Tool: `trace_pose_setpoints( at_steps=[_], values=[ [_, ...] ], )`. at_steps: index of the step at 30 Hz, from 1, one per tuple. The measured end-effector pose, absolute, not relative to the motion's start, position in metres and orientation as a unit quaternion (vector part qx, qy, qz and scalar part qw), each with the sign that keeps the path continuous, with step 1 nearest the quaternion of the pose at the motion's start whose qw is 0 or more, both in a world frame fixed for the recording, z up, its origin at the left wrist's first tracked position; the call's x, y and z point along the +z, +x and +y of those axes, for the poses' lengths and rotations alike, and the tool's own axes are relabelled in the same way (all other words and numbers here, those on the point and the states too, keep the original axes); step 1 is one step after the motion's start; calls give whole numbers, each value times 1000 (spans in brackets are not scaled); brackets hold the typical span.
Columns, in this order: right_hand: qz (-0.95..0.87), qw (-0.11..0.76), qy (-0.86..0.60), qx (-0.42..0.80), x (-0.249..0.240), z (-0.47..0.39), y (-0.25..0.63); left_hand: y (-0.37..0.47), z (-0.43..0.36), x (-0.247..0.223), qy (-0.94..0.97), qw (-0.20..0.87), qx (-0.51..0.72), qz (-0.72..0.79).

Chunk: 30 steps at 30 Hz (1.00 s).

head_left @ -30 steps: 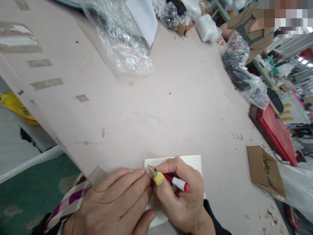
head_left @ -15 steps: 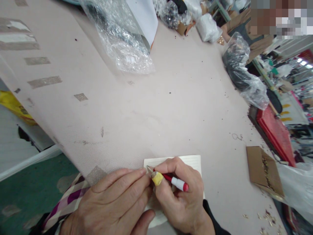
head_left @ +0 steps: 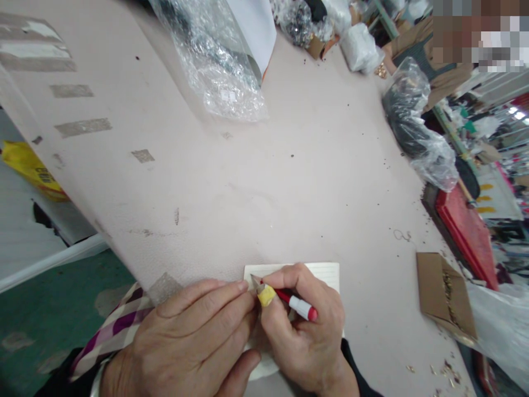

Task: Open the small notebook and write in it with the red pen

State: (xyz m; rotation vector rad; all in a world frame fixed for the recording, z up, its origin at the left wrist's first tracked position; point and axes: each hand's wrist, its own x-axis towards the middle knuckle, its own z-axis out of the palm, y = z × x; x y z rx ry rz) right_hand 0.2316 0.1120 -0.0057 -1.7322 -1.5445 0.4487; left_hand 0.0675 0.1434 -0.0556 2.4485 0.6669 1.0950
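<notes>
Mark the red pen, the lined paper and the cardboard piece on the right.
red pen (head_left: 298, 305), head view, on its white section near the cap.
lined paper (head_left: 326, 269), head view, on the bare top strip.
cardboard piece (head_left: 432, 286), head view, on its flat brown face.

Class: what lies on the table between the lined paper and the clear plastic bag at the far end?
Head view: only bare, speckled table between lined paper and clear plastic bag.

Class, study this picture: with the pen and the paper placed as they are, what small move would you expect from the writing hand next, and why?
Probably a short stroke rightward along the top line. The right hand grips the red pen with its tip at the upper left corner of the lined paper, and the left hand lies flat on the paper's left side, steadying it.
</notes>
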Motion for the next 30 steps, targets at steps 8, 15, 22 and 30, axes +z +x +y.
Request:
trace_pose_setpoints(
  at_steps=[8, 15, 22, 30],
  values=[
    [-615, 373, -671, 182, -6, 114, 233, 69, 143, -59, 867, 185, 402, 230],
    [-623, 359, -671, 182, -4, 114, 233, 67, 143, -64, 869, 170, 407, 225],
    [-617, 367, -670, 188, -5, 112, 232, 66, 139, -59, 866, 178, 399, 245],
    [-619, 358, -677, 173, -4, 113, 232, 67, 143, -59, 859, 185, 420, 228]
  ],
)
